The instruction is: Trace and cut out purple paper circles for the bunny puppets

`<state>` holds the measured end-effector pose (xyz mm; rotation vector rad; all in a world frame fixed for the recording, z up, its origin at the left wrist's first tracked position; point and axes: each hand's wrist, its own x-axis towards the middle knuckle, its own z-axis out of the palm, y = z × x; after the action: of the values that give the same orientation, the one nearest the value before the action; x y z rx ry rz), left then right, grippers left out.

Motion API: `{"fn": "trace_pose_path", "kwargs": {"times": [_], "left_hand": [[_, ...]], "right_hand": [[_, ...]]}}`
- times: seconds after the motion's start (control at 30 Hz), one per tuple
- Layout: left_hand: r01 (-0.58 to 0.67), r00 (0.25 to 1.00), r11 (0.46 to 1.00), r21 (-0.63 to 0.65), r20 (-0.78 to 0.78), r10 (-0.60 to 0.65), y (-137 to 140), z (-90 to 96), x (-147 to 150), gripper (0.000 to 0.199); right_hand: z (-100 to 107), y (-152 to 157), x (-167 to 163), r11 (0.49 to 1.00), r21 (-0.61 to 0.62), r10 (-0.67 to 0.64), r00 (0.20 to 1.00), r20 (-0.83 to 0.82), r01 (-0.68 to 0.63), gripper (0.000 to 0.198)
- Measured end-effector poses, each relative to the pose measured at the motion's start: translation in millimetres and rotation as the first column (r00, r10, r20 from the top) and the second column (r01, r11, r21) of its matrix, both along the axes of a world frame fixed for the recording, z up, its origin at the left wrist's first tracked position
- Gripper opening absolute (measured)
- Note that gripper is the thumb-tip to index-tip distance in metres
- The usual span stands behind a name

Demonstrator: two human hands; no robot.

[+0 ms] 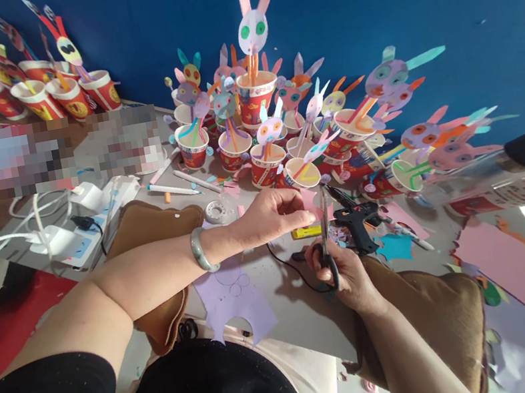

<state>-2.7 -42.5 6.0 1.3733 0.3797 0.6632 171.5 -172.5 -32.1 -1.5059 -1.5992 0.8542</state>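
Note:
My left hand (280, 213), with a jade bangle (200, 251) at the wrist, pinches a small piece of pink paper (310, 200). Scissors with black handles (326, 268) are in my right hand (350, 276), their blades pointing up at the paper. Whether the blades are cutting into it, I cannot tell. Beneath my left forearm lies a purple paper sheet (255, 303) with drawn circles and a cut-out edge. A black glue gun (359, 223) and a yellow utility knife or stick (305, 233) rest just beyond my right hand.
Several red paper cups (266, 172) with paper rabbit figures crowd the back of the table. White cables and a power strip (81, 245) lie left. Brown cushions (425, 310) sit at the front edge. A clear bottle (482, 174) and pink paper sheet (504, 255) are right.

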Motion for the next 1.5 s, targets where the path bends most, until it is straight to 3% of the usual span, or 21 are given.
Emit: {"fn": "trace_pose_path", "kwargs": {"times": [1.5], "left_hand": [[-0.064, 0.997, 0.997, -0.048, 0.033, 0.066, 1.8, 0.6, 1.1, 0.015]], "right_hand": [[1.5, 0.0, -0.7, 1.0, -0.01, 0.007, 1.0, -0.023, -0.007, 0.065]]}}
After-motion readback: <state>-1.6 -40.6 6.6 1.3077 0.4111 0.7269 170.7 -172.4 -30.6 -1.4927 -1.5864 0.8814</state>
